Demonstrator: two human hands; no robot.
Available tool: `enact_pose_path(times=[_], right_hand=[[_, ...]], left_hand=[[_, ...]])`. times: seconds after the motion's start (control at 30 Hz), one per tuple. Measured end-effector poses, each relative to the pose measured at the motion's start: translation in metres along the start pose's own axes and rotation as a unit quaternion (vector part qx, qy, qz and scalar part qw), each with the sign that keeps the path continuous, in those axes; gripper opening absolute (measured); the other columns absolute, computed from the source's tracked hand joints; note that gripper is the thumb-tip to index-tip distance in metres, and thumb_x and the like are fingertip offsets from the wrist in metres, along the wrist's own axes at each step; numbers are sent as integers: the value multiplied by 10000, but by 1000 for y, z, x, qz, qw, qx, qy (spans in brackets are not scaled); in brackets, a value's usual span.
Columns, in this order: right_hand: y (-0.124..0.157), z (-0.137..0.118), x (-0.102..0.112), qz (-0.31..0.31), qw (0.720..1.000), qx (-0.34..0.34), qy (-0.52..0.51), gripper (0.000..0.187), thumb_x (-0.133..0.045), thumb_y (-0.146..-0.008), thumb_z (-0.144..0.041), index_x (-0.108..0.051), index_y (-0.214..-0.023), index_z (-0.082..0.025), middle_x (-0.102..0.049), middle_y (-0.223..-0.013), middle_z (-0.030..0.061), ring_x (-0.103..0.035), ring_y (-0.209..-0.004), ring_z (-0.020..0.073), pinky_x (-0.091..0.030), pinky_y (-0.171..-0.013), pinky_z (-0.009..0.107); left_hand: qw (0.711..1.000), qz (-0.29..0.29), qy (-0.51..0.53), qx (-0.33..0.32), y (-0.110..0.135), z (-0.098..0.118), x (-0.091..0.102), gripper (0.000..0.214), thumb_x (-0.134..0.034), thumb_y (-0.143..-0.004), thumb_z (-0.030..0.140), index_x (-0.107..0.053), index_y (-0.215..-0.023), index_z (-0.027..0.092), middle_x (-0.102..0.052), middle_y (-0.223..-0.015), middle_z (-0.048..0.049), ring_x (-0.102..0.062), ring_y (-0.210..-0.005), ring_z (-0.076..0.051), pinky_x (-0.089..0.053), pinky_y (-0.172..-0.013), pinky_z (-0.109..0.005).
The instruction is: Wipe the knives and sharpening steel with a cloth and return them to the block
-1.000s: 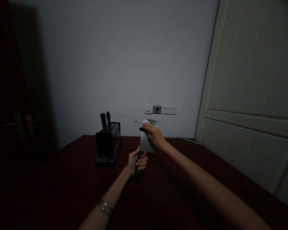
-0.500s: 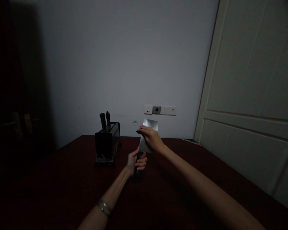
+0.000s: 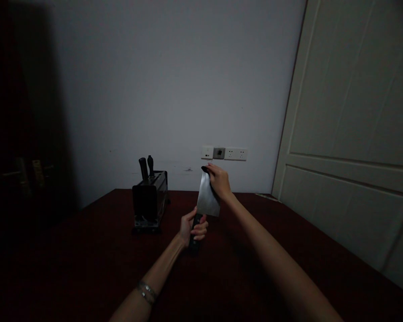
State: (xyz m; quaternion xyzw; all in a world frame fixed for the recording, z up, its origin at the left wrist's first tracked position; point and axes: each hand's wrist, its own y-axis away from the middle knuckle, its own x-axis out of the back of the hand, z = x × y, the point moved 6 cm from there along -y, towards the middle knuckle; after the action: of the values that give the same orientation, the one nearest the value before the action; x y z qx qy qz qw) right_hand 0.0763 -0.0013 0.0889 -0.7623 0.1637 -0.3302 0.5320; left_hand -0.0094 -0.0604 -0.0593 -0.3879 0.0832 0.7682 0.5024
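I hold a cleaver (image 3: 207, 200) upright over the dark red table (image 3: 221, 268), its broad steel blade pointing up. My left hand (image 3: 192, 227) is wrapped round the black handle below the blade. My right hand (image 3: 218, 180) pinches the blade's top far corner, fingers closed over the edge. To the left of the cleaver stands a black knife block (image 3: 149, 202) with two dark handles sticking out of its top.
A pale wall rises behind the table, with a row of sockets and a switch (image 3: 224, 153) just above the cleaver. A white panelled door (image 3: 352, 134) fills the right side. The left of the room is dark, with a dim handle (image 3: 27, 172) showing.
My right hand has slid from the middle of the blade up to its top corner. The blade has turned slightly and now shows more of its face. The left hand keeps its grip.
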Motion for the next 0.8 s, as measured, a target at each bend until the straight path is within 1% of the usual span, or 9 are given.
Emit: enact_pose_path(times=[0.1, 0.2, 0.27, 0.43, 0.5, 0.6, 0.7, 0.77, 0.8], right_hand=[[6, 2, 2, 4, 1000, 2, 0, 304, -442, -837, -123, -639, -1058, -194, -598, -1184, 85, -527, -1122, 205, -391, -981, 388], [21, -5, -3, -34, 999, 38, -2, 329, -450, -829, -108, -621, -1087, -219, -585, -1206, 56, -502, -1153, 184, -387, -993, 363], [23, -3, -2, -48, 998, 42, 1, 334, -451, -823, -98, -626, -1081, -217, -593, -1195, 55, -513, -1143, 183, -391, -991, 356], [5, 17, 16, 4, 1000, 3, 16, 305, -452, -825, -109, -654, -1033, -204, -619, -1152, 78, -555, -1091, 212, -410, -971, 392], [9, 18, 19, 8, 1000, 3, 17, 306, -453, -826, -109, -649, -1042, -203, -611, -1164, 83, -545, -1105, 218, -409, -971, 411], [38, 2, 16, -35, 999, 27, 4, 338, -454, -815, -75, -635, -1070, -203, -598, -1184, 87, -522, -1134, 212, -408, -977, 415], [74, -22, 12, -102, 991, 81, -23, 400, -460, -796, -36, -608, -1115, -227, -587, -1201, 73, -499, -1161, 197, -414, -981, 408], [86, -31, 14, -136, 984, 113, -36, 428, -463, -788, -23, -593, -1137, -235, -582, -1210, 67, -487, -1173, 189, -418, -983, 401], [85, -31, 17, -144, 982, 120, -37, 430, -465, -788, -23, -591, -1139, -237, -581, -1210, 66, -488, -1172, 188, -421, -982, 400]], left_hand=[[1000, 3, 7, -3, 0, -1, 2, 426, -354, -857, 501, -418, -635, 143, -250, -447, 77, -94, -318, -21, -179, -295, -133], [1000, 6, 14, -18, 1, 3, 3, 422, -354, -856, 501, -410, -635, 146, -251, -452, 77, -99, -320, -21, -180, -296, -132], [1000, 5, 13, -22, 2, 5, 4, 422, -357, -856, 499, -411, -635, 144, -248, -451, 78, -97, -319, -19, -179, -296, -129], [1000, 0, 2, -10, 2, 3, 2, 426, -356, -855, 503, -418, -639, 141, -251, -448, 79, -98, -314, -17, -183, -297, -129], [1000, 0, 6, -7, 2, 2, 2, 427, -352, -855, 506, -413, -637, 145, -247, -448, 79, -104, -311, -19, -181, -297, -131], [1000, 4, 18, -15, 2, 4, 4, 421, -352, -857, 497, -414, -636, 145, -239, -452, 79, -109, -308, -22, -177, -296, -133], [999, 8, 26, -36, 4, 10, 5, 416, -345, -863, 486, -413, -634, 145, -239, -458, 78, -118, -306, -23, -174, -295, -133], [999, 6, 29, -41, 4, 12, 5, 420, -336, -866, 488, -406, -630, 147, -237, -457, 78, -124, -304, -24, -173, -294, -133], [999, 6, 30, -39, 4, 12, 5, 423, -333, -867, 492, -402, -628, 149, -235, -456, 78, -126, -303, -25, -174, -294, -134]])
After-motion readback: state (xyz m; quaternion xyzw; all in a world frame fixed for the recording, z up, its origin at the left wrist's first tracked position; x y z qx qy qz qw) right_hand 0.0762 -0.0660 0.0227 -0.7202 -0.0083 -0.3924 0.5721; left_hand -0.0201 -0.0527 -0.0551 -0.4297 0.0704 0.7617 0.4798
